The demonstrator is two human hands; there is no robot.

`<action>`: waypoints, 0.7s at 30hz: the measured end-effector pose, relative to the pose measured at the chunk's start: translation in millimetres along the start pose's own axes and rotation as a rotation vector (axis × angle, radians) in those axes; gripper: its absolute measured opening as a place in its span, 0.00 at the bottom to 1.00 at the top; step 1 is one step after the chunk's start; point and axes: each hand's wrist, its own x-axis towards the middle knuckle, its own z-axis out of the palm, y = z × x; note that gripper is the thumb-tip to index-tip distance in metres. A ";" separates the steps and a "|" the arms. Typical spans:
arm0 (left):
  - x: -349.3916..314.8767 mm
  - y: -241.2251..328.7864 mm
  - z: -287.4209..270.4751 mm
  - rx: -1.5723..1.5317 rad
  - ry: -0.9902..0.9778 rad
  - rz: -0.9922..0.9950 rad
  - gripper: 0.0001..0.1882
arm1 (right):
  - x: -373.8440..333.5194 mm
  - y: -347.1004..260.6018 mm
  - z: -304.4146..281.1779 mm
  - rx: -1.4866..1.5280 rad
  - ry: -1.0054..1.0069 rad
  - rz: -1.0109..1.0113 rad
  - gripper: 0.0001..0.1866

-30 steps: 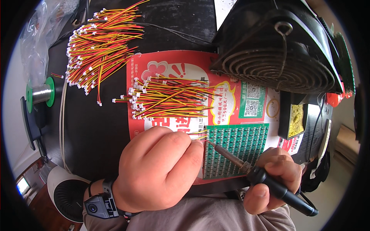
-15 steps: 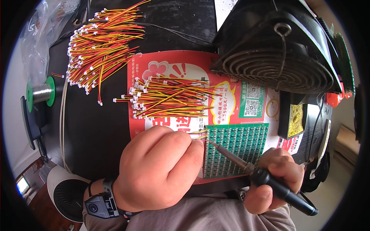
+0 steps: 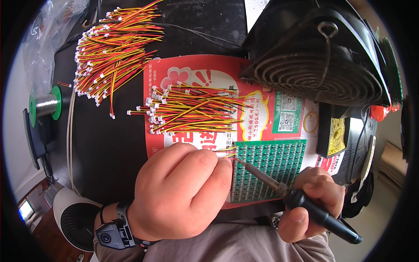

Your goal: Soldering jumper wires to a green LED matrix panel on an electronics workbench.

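Note:
My right hand grips a soldering iron by its black handle. The iron's tip touches or nearly touches the left edge of a green circuit board covered in rows of small parts. My left hand is closed at that same edge, thumb and forefinger pinching thin wires in yellow, red and black. Their ends meet the board beside the tip; the rest of them is hidden by the hand. Behind the board, a bundle of wire leads with white plugs lies on a red printed sheet.
A bigger heap of wire leads covers the far left of the black table. A solder spool stands at the left edge. A black fan looms at the far right, with a yellow sponge in a holder in front of it.
Almost nothing differs. Both hands, the soldering iron and the wires keep their places at the board's left edge, and the view shifts very slightly.

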 end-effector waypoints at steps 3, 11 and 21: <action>-0.5 -1.1 -0.2 -0.001 0.000 -0.003 0.11 | 1.8 -0.2 -3.5 0.056 -0.050 0.003 0.24; -0.3 -0.8 -0.1 0.005 0.003 0.004 0.11 | -1.1 -6.2 -4.2 0.043 -0.008 0.055 0.23; -0.3 0.0 -4.5 0.072 0.052 0.103 0.12 | -5.0 -0.3 -12.1 0.107 0.045 -0.020 0.25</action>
